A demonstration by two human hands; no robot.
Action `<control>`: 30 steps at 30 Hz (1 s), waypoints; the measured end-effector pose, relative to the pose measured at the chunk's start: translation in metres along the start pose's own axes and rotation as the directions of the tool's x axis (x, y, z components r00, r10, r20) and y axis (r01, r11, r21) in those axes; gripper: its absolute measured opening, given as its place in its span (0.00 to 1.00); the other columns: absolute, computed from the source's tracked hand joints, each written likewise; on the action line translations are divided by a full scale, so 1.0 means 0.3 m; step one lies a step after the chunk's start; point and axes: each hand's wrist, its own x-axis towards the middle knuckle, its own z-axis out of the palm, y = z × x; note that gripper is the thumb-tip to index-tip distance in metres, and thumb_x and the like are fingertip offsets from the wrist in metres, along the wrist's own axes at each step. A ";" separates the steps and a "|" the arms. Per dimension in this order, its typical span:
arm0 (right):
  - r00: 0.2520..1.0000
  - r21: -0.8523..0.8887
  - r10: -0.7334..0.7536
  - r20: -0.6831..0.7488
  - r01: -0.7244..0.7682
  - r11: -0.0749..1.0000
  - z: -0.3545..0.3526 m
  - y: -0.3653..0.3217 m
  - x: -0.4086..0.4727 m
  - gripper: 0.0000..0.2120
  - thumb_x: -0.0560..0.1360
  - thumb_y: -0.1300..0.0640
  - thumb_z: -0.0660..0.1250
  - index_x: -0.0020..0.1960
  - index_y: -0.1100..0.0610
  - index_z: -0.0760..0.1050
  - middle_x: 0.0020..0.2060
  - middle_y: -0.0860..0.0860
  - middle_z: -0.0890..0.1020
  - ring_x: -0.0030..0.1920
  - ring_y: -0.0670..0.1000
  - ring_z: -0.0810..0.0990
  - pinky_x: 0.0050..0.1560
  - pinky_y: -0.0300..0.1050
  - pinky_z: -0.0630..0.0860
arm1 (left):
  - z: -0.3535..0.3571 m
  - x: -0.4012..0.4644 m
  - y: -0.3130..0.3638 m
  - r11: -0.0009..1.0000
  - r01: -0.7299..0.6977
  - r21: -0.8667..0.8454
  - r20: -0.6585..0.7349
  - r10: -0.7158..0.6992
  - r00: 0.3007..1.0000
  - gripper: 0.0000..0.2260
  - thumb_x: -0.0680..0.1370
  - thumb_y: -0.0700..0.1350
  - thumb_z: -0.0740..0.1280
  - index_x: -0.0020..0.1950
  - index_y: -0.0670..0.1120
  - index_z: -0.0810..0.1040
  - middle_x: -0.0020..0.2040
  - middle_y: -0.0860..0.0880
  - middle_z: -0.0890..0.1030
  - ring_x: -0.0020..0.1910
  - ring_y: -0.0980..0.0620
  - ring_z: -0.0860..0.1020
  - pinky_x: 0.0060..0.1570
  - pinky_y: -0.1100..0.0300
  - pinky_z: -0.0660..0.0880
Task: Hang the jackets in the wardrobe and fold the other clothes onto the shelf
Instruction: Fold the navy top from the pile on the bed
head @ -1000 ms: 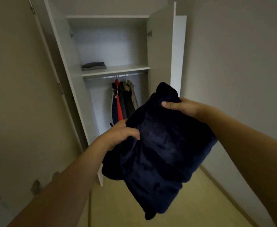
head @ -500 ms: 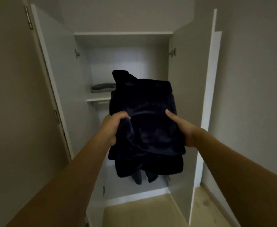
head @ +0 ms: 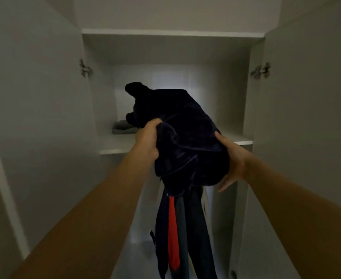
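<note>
Two hands carried one folded dark navy garment [head: 177,125], raised in front of the open wardrobe [head: 44,117] at about the height of the white shelf [head: 117,144], far end apparently over the shelf board, near end sagging below its front edge. Left hand [head: 148,138] clenched round a bunch of fabric at the bundle's near left corner, fingers curled into the cloth. Right hand [head: 231,164] cupped against the right side and underside, thumb laid on top, fingers spread and only lightly bent beneath, supporting more than squeezing. Looked plush and thick, velvety by the sheen, so judged soft, limp and fairly light, though bulky: no stiffness to keep the fold, layers likely to slide and open if gripped by one edge alone. Best taken flat from underneath with both palms, thumbs pinning the top layer, and slid onto the board rather than dropped. On the shelf's left part lay a small folded grey garment [head: 123,127], just beside the bundle's far end; whether touching, impossible to tell. Below the shelf hung several jackets [head: 185,228], a red garment [head: 173,234] among them, rail hidden behind the bundle.
</note>
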 end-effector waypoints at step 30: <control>0.900 -0.122 -0.409 -0.151 0.394 0.911 -0.258 -0.855 1.740 0.16 0.81 0.57 0.59 0.65 0.63 0.72 0.56 0.61 0.78 0.56 0.61 0.77 0.56 0.54 0.73 | 0.186 1.678 -0.310 0.081 -0.326 0.942 0.253 0.466 0.848 0.18 0.73 0.61 0.59 0.43 0.47 0.76 0.39 0.49 0.80 0.38 0.47 0.78 0.37 0.58 0.74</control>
